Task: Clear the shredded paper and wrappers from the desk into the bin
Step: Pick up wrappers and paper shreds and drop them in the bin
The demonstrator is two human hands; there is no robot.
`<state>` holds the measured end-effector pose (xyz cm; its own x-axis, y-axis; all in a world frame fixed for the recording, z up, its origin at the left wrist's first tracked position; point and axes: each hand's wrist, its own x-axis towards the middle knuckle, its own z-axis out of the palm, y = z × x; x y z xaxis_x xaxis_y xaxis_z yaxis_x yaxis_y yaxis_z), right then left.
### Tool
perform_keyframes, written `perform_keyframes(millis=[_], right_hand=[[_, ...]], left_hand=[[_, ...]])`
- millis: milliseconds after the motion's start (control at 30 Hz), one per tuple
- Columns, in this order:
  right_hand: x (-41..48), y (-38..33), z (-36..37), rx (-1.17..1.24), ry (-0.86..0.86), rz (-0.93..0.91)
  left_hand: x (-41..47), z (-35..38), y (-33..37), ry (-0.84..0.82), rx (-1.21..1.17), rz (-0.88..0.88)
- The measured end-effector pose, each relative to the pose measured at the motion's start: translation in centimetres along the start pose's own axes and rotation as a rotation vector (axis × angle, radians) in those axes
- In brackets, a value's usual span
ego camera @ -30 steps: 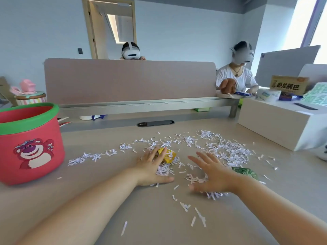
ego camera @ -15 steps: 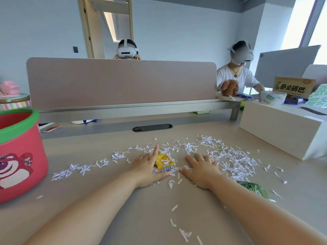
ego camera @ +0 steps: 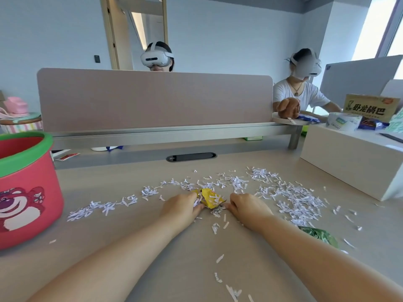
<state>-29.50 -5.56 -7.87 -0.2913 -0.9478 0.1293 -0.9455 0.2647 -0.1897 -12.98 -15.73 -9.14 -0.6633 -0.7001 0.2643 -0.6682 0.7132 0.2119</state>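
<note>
White shredded paper (ego camera: 294,199) lies strewn across the beige desk (ego camera: 130,247), thickest to the right of my hands. A crumpled yellow wrapper (ego camera: 210,198) sits in a small heap of shreds between my hands. My left hand (ego camera: 181,208) curls its fingers round the wrapper's left side and the shreds there. My right hand (ego camera: 248,209) curls in from the right, its fingertips pinching the shreds at the wrapper's edge. A green wrapper (ego camera: 319,235) lies beside my right forearm. The red bin (ego camera: 32,192) with a green rim stands at the far left, open on top.
A white box (ego camera: 349,162) with snack packs and a tape roll on it stands at the right. A pink divider panel (ego camera: 152,99) closes the desk's far side, with a black cable slot (ego camera: 191,156) before it. Two people in headsets sit beyond.
Both hands went from flat on the desk to drawn together with fingers curled, gathering the yellow wrapper and shreds into a heap between them.
</note>
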Motion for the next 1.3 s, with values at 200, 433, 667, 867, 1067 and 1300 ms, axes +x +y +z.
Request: perform_keyframes(millis=[200, 433, 667, 867, 1067, 1300], right_hand=[[-0.8, -2.4, -2.2, 0.278, 0.209, -0.065], [1.1, -10.5, -5.4, 0.545, 0.331, -0.28], [4.2, -19.5, -7.7, 0.756, 0.372, -0.401], [6.3, -27.7, -9.2, 0.893, 0.377, -0.512], [8.5, -33.3, -10.1, 0.906, 0.47, -0.576], [10.0, -35.4, -10.2, 0.922, 0.499, -0.625]], left_hand=[[-1.9, -2.5, -0.5, -0.01, -0.143, 0.029], [-3.9, -9.9, -3.0, 0.229, -0.269, -0.054], [-7.7, -20.4, -8.7, 0.493, -0.109, -0.127], [-10.3, -27.1, -15.4, 0.596, 0.001, -0.247], [-9.7, -28.4, -20.9, 0.309, 0.06, -0.417], [-9.1, -29.3, -21.5, -0.127, -0.006, -0.512]])
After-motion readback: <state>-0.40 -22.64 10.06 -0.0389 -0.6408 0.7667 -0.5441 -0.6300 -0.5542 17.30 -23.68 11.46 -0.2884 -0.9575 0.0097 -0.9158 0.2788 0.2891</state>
